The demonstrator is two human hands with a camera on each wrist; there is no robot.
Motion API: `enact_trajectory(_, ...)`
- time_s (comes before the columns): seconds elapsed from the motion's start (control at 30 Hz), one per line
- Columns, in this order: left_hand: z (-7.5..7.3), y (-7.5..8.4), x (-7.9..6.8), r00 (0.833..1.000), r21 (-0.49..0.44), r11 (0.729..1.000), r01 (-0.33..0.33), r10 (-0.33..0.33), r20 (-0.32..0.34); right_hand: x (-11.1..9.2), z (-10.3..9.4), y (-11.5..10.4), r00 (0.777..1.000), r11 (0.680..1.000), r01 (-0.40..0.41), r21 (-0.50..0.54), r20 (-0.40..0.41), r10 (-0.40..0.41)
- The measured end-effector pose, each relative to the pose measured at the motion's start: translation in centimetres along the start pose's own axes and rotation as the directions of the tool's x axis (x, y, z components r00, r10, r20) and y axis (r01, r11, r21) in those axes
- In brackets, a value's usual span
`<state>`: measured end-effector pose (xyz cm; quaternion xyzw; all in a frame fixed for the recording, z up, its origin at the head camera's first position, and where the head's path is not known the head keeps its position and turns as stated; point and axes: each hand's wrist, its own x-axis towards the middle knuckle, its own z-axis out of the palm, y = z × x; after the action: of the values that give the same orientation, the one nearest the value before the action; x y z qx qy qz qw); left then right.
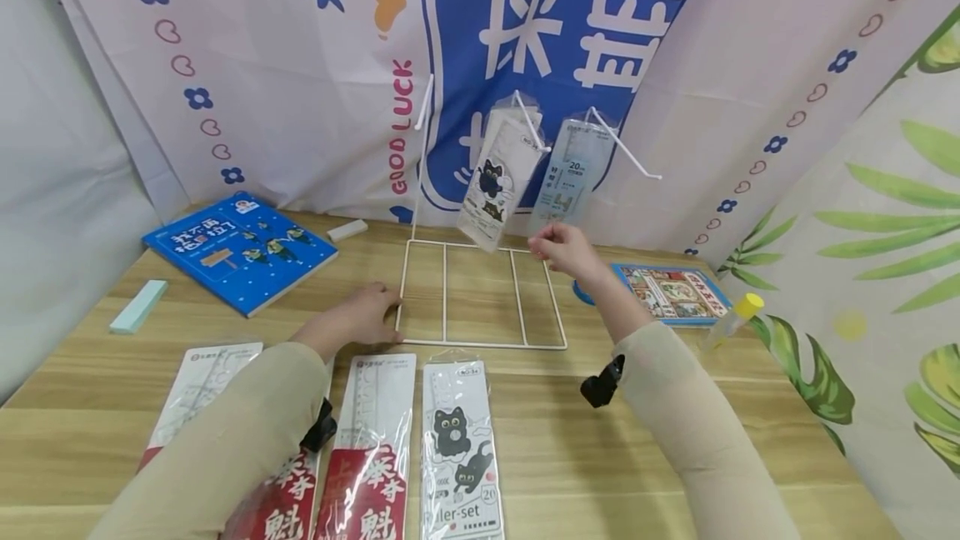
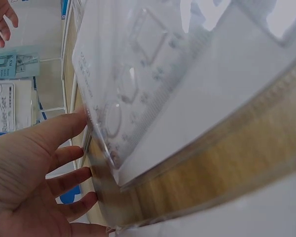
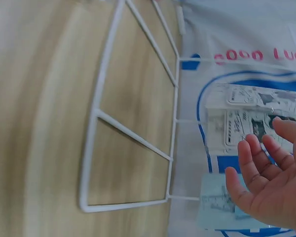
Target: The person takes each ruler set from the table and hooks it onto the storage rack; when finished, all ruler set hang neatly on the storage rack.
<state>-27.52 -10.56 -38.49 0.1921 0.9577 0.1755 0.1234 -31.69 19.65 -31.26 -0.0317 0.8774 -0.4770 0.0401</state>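
My left hand (image 1: pixel 356 319) rests, fingers relaxed, at the left edge of the white wire rack (image 1: pixel 480 345). On its middle hook (image 1: pixel 527 121) hang cat-print ruler packets (image 1: pixel 491 182); on its right hook (image 1: pixel 619 142), a pale blue ruler packet (image 1: pixel 570 177). My right hand (image 1: pixel 570 252), released and loosely curled, is near that one's lower end.

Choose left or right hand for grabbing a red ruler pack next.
Left, probably: left hand is by the rack, nearer the red ruler packs; right hand is by the hanging blue pack.
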Motion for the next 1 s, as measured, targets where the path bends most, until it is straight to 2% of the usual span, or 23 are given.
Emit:
enact_trajectory(0.13,0.1,0.0,0.2,1.000,-0.006,1.000,0.001,-0.001,0.005,-2.0,1.2,0.9,0.995,0.997,0.061,-0.039,0.082,-0.057)
enact_trajectory(0.23,0.2,0.1,0.3,1.000,-0.004,1.000,-0.004,0.004,0.006,-4.1,2.1,1.4,0.983,0.989,0.128,-0.073,0.139,-0.117)
enact_trajectory(0.37,0.2,0.1,0.4,1.000,-0.001,1.000,-0.007,0.007,0.008,-7.4,3.7,2.1,0.953,0.969,0.223,-0.105,0.231,-0.194)
enact_trajectory(0.53,-0.1,0.3,0.4,1.000,-0.012,1.000,0.004,-0.004,0.010,-11.9,5.9,3.4,0.912,0.930,0.303,-0.208,0.347,-0.219)
enact_trajectory(0.63,-0.3,0.4,0.3,1.000,-0.024,0.999,0.025,-0.024,0.017,-14.2,7.0,4.0,0.900,0.888,0.344,-0.306,0.378,-0.218)
enact_trajectory(0.77,-0.4,0.3,0.3,0.999,-0.027,0.999,0.036,-0.036,0.026,-16.2,8.1,4.4,0.899,0.820,0.380,-0.428,0.381,-0.217)
enact_trajectory(0.9,-0.4,0.1,0.2,0.999,-0.021,0.999,0.030,-0.030,0.026,-16.9,9.1,4.6,0.912,0.765,0.374,-0.525,0.357,-0.201)
enact_trajectory(1.0,-0.1,0.0,0.2,0.999,-0.017,0.999,0.031,-0.030,0.029,-17.0,9.8,4.7,0.922,0.706,0.371,-0.604,0.333,-0.200)
